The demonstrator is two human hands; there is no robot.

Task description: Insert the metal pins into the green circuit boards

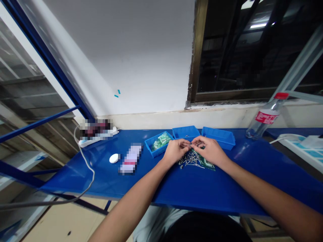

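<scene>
My left hand (176, 151) and my right hand (208, 150) meet fingertip to fingertip over the table. Both are closed in a pinch around something small, which the fingers mostly hide. Just beneath them lies a loose pile of thin silvery metal rods (192, 160), perhaps long screws, with small metal pieces at its left edge. A green-tinted plastic bag (209, 164) lies beside the pile, under my right hand. Behind my hands stand a left blue bin (156, 153) holding green-tinted bags, a middle blue bin (185, 131) and a right blue bin (222, 140), their contents partly hidden.
On the blue table (101, 178) a white oval object (114, 158) lies near a blurred flat item (131, 159). A power strip (99, 137) and grey cable (91, 181) are at left. At right stands a tilted-looking plastic bottle (266, 117) beside a white tray-like object (302, 148).
</scene>
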